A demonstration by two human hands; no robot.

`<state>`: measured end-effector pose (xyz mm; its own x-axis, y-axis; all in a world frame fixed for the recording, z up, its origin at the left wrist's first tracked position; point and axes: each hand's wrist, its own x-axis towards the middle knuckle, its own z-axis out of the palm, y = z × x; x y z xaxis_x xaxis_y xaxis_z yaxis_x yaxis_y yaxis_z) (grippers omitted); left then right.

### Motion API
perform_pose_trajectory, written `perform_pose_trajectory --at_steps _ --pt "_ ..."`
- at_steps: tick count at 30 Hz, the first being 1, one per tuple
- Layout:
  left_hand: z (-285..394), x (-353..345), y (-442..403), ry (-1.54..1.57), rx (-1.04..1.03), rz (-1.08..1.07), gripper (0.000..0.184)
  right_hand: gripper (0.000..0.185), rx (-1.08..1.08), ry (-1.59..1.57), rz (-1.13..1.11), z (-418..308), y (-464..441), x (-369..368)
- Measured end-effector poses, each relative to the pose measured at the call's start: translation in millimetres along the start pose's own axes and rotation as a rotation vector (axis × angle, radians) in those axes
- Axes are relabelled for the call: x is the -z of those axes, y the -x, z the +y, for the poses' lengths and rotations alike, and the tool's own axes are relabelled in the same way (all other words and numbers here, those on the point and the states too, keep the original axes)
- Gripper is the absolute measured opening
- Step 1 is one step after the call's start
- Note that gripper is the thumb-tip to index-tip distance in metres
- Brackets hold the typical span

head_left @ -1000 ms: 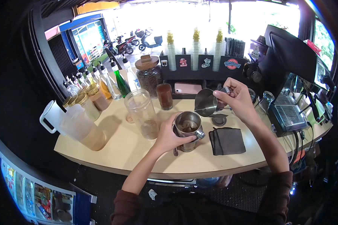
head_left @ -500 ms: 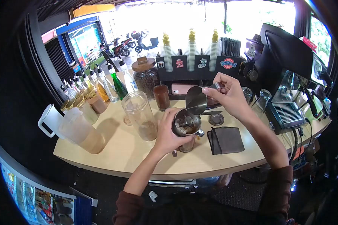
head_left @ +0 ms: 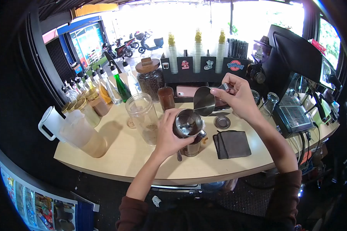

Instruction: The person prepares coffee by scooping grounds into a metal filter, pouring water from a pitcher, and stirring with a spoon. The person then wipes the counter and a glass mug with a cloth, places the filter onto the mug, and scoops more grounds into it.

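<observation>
My left hand point(head_left: 166, 134) is wrapped round a steel cup point(head_left: 188, 133), whose open mouth faces me and shows a shiny metal inside. Under that cup stands a clear glass point(head_left: 192, 149) with dark contents, partly hidden; I cannot tell whether the two touch. My right hand point(head_left: 239, 96) grips a steel pitcher point(head_left: 204, 101) by its handle. The pitcher leans toward the cup, with its lip close to the cup's rim. A spoon handle point(head_left: 179, 156) shows beside the glass.
Left of my hands stand a tall clear jar point(head_left: 142, 119) and a plastic jug point(head_left: 85, 134). Behind are a brown-filled glass point(head_left: 166, 99) and a coffee bean jar point(head_left: 150, 81). A folded dark cloth point(head_left: 232, 144) and round metal lid point(head_left: 222, 122) lie right; an espresso machine point(head_left: 293, 111) stands beyond.
The steel cup has shifted slightly left and tipped, and the foamy brown liquid seen inside it no longer shows. More of the glass below is visible. The pitcher has moved slightly right.
</observation>
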<state>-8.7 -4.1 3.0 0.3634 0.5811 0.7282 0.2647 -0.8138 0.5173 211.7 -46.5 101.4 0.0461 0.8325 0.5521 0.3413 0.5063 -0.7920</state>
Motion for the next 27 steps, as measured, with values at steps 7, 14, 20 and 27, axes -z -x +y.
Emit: perform_pose_trajectory --at_steps 7,14,20,27 --pt "-0.4 1.8 -1.2 -0.022 0.021 -0.002 0.069 0.031 0.007 0.066 -0.005 -1.4 1.0 4.4" --pt "7.4 3.9 -2.3 -0.088 0.008 -0.021 0.069 0.031 0.006 0.042 0.024 -3.6 -1.7 4.0" --pt "2.5 3.1 -0.9 -0.071 0.008 -0.019 0.07 0.031 -0.027 -0.038 0.022 -8.7 -1.8 2.4" --pt "-1.0 0.6 0.1 -0.034 -0.006 0.028 0.071 0.032 -0.003 0.008 0.018 -6.6 -2.7 3.6"
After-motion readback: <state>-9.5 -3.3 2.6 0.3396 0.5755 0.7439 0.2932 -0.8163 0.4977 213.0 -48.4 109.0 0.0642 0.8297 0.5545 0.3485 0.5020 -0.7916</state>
